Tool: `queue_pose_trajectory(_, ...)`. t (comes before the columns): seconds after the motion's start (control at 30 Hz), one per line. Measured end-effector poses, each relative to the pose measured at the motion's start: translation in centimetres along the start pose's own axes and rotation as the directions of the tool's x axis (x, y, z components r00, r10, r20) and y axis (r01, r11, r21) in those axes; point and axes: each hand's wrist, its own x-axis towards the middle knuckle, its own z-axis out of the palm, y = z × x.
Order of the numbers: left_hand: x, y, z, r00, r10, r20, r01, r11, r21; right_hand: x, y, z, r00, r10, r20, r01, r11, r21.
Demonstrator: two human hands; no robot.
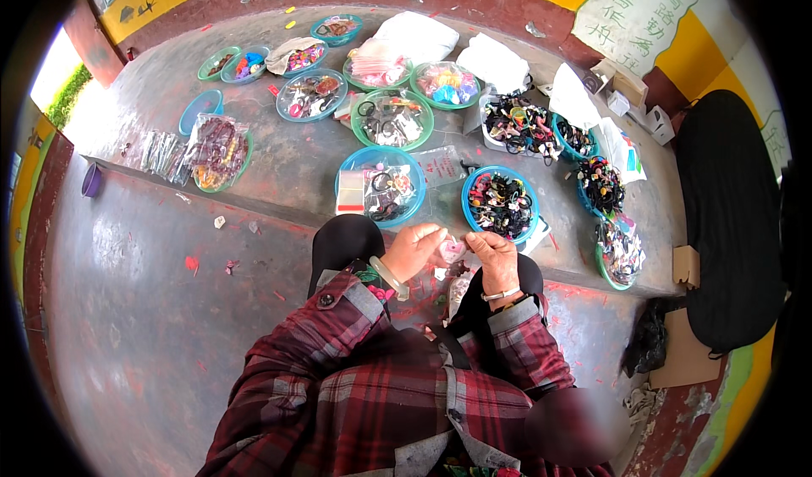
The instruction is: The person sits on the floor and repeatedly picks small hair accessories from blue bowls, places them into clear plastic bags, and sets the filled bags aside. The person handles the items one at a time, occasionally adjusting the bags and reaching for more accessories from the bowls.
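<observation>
My left hand (412, 251) and my right hand (497, 261) meet above my knees, fingertips pinched. Between them is a small pink heart-shaped piece (452, 249), with the left fingers closed on its edge. The right thumb and forefinger are pressed together at its other side; what exactly they grip is too small to tell. Just beyond the right hand stands a blue basin (536, 198) heaped with black hair ties that carry small colourful charms. Another blue basin (340, 171), holding bagged black hair ties and a white-and-red card (350, 191), sits beyond the left hand.
Several more basins of small goods cover the raised concrete ledge (279, 160). White sacks (414, 35) lie behind them. Clear plastic bags (161, 156) rest at the left, near a small purple bowl (91, 179). A black padded board (729, 223) leans at the right.
</observation>
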Motion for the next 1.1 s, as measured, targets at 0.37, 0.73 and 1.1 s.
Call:
queue_pose_trajectory(0.37,-0.2,0.8,0.5,0.996,-0.083,-0.034,0.08,0.994,-0.077,-0.1,-0.1,0.4,1.0,0.006,-0.012,-0.006,0.999,0.037)
queue_pose_trajectory(0.73,-0.5,1.3,0.8,0.99,-0.079,-0.117,0.08,0.997,0.004,-0.6,0.1,0.9,1.0,-0.014,-0.009,0.013,0.998,-0.056)
queue_pose_trajectory(1.1,0.1,1.5,-0.4,0.982,-0.109,-0.157,0.106,0.994,-0.032,0.0,0.6,-0.1,0.994,-0.006,-0.112,0.019,0.992,0.123)
